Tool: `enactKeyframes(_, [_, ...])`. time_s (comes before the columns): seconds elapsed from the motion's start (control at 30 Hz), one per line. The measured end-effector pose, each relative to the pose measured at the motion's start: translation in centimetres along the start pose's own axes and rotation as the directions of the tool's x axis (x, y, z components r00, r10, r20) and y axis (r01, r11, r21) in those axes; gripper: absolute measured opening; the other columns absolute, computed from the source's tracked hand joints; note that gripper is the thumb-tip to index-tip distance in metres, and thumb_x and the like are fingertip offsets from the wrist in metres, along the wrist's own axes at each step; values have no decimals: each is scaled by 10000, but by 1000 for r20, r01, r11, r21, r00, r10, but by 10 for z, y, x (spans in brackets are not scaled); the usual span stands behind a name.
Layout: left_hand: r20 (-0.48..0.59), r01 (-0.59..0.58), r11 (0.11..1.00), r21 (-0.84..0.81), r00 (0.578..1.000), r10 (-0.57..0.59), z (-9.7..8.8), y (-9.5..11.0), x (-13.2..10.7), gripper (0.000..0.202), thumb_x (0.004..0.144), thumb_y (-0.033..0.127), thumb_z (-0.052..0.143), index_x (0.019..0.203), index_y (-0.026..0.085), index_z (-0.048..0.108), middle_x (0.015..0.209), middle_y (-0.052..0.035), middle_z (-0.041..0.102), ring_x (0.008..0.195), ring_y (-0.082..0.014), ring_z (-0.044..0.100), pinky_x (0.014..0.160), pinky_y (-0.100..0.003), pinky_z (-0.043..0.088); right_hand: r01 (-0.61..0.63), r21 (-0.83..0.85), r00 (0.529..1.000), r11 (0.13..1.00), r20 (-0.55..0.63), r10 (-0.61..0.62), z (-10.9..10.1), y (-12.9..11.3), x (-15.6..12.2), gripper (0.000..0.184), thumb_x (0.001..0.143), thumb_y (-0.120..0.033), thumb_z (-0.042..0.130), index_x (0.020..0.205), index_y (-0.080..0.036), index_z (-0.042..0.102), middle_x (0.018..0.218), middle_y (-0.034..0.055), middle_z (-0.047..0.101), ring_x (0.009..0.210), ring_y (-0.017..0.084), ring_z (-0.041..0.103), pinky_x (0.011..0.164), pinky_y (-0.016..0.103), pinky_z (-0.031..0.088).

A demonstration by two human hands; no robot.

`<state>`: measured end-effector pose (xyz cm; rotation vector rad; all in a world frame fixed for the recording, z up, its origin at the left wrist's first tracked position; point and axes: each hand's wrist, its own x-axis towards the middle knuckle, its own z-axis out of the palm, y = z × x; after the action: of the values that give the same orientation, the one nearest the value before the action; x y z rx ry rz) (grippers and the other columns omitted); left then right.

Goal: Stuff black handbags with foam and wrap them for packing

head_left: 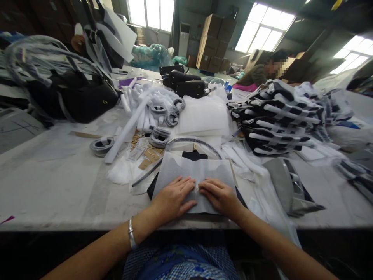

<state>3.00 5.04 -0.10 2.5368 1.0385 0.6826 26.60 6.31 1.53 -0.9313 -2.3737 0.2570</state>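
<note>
A white translucent sheet [171, 171] lies over a black handbag [153, 188] at the front edge of the table. My left hand [177, 196] rests flat on the sheet, fingers stretched toward the middle. On the sheet's right half lies my right hand [218, 194], its fingers bent and close together, the tips near a small shiny spot. Whether those fingers pinch anything is hidden. Beyond the sheet a wrapped handle [194, 140] arches up, with a black flap [194, 155] and a small tan tag inside the arch.
Coiled wrapped straps [101, 146], white foam tubes [128, 128] and brown tags [151, 155] lie left of centre. A stack of white sheets [202, 116] is behind. Piled black bags [274, 120] and a grey piece [287, 186] stand right; a large black handbag [78, 93] left. A person [262, 72] sits beyond.
</note>
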Motion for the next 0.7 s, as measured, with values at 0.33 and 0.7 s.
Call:
enactKeyframes(0.33, [92, -38, 990, 137, 995, 25, -5, 6, 6, 390, 994, 380, 505, 1285, 122, 537, 1426, -146, 570, 1380, -266, 474, 1186, -486, 315, -35, -359, 920, 933, 353, 171, 3, 2, 3, 502, 1018, -384, 457, 1489, -214, 445, 1574, 76, 385, 1469, 300, 317, 1191, 552, 279])
enactKeyframes(0.7, [127, -31, 991, 134, 992, 14, -8, 1, 7, 392, 1005, 409, 480, 1295, 157, 558, 1490, -109, 512, 1410, -247, 436, 1201, -493, 281, -76, -331, 893, 941, 397, 212, 1, 11, 4, 580, 982, -432, 520, 1520, -258, 392, 1613, 89, 309, 1484, 349, 261, 1176, 610, 237])
